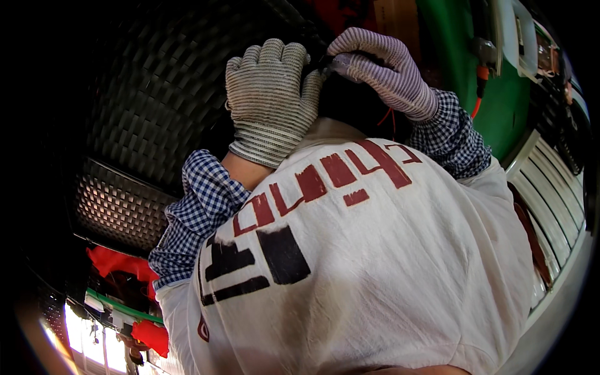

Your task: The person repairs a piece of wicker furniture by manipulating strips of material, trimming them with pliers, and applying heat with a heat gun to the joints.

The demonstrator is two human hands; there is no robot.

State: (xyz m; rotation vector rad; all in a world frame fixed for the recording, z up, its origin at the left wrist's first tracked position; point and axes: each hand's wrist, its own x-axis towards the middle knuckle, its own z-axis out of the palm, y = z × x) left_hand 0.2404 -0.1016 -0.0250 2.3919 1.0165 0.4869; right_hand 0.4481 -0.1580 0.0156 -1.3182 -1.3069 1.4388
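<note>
Left hand (270, 94) — woven panel (147, 94) alongside

Widest room left, tight between the gloves.
I see the broadest way through along the black woven panel (144, 106), left of the left hand (272, 97). Between that hand and the right hand (387, 75), the fingertips nearly meet; the gap is too dark for me to judge. Below, the white shirt (381, 250) blocks me; to the right, an orange cable (478, 106) hangs before a green surface (453, 50).
</note>
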